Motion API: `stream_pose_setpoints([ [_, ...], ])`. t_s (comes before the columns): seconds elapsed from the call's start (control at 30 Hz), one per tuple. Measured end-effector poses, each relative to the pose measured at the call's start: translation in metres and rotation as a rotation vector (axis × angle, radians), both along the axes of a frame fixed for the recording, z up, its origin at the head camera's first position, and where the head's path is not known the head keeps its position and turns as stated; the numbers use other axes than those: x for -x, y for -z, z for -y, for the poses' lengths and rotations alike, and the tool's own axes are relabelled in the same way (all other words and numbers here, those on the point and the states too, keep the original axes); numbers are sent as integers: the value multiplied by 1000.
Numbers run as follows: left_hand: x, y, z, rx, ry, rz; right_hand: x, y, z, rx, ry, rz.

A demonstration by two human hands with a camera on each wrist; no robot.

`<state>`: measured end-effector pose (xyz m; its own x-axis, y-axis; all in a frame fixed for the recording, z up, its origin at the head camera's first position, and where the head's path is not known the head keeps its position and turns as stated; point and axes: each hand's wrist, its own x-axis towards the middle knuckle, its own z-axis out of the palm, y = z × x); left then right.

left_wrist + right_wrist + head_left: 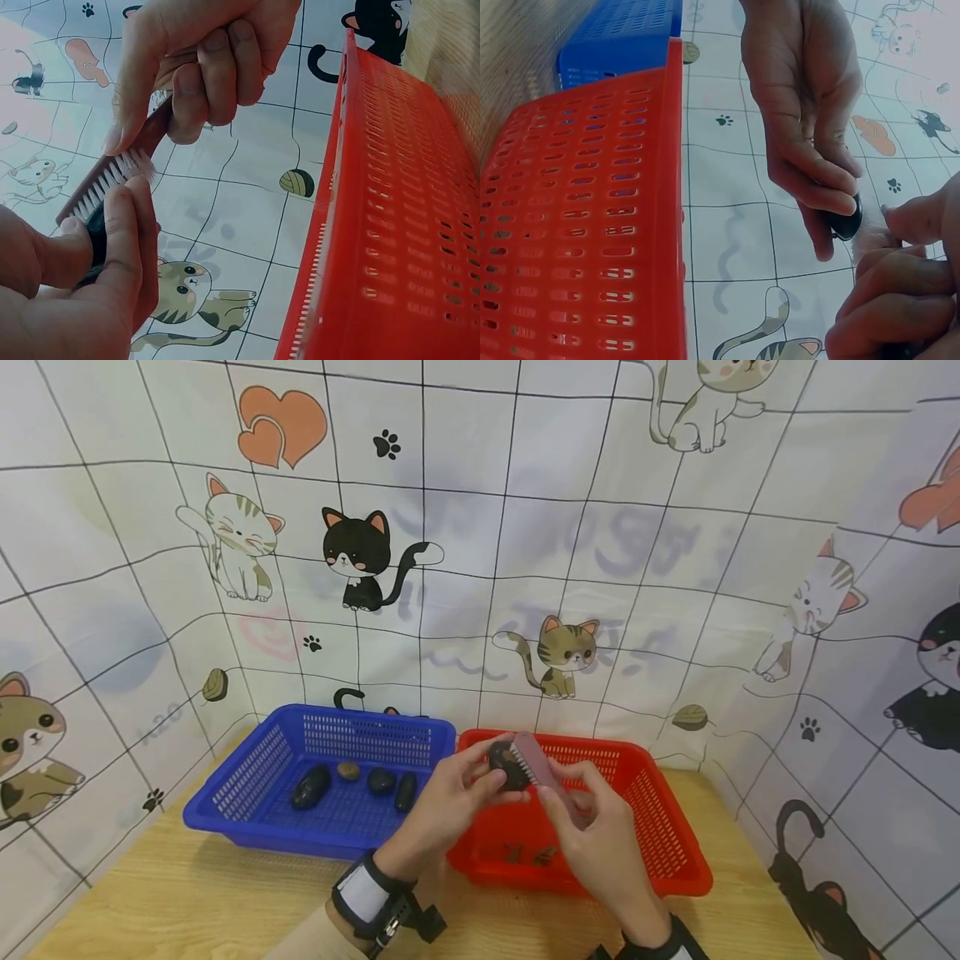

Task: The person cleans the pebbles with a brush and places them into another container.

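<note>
My left hand (448,802) pinches a dark, rounded stone (501,758) between thumb and fingers above the red basket (678,852). In my right hand (603,839) is a small brush (531,752) with a dull pink back, gripped by its handle. Its white bristles (112,180) meet the stone (97,232) in the left wrist view. From the right wrist view, the stone's glossy black edge (847,221) shows beyond the left fingertips. Much of the stone is covered by the fingers and brush.
On the left of the wooden table (142,893) stands a blue basket (247,827), holding several stones, among them a large dark one (310,787) and a small brown one (348,770). Small brown pieces (545,856) lie in the red basket. Cat-printed cloth (465,543) hangs behind.
</note>
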<state>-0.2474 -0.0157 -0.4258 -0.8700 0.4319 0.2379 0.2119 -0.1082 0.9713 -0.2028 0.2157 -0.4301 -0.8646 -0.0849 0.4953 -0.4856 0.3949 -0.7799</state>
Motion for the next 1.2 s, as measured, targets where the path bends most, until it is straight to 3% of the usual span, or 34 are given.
stream_pose_setpoints([
  [0.2, 0, 0, 1, -65, -25, 34, -1, -2, 0, 10, -20, -6],
  [0.4, -1, 2, -3, -223, 47, 90, -1, -2, -1, 24, -30, -9],
  [0.53, -3, 0, -5, -269, 62, 129, 0, -2, 0, 24, -21, -13],
  [0.77, -4, 0, -4, -278, 26, 179, 0, -2, 2, 17, -14, -11],
  [1.03, -6, 2, -7, -193, -42, 128, 1, 1, 3, 21, -36, -34],
  [1.2, -6, 2, -6, -168, -89, 116, 1, 1, 4, 20, -14, 2],
])
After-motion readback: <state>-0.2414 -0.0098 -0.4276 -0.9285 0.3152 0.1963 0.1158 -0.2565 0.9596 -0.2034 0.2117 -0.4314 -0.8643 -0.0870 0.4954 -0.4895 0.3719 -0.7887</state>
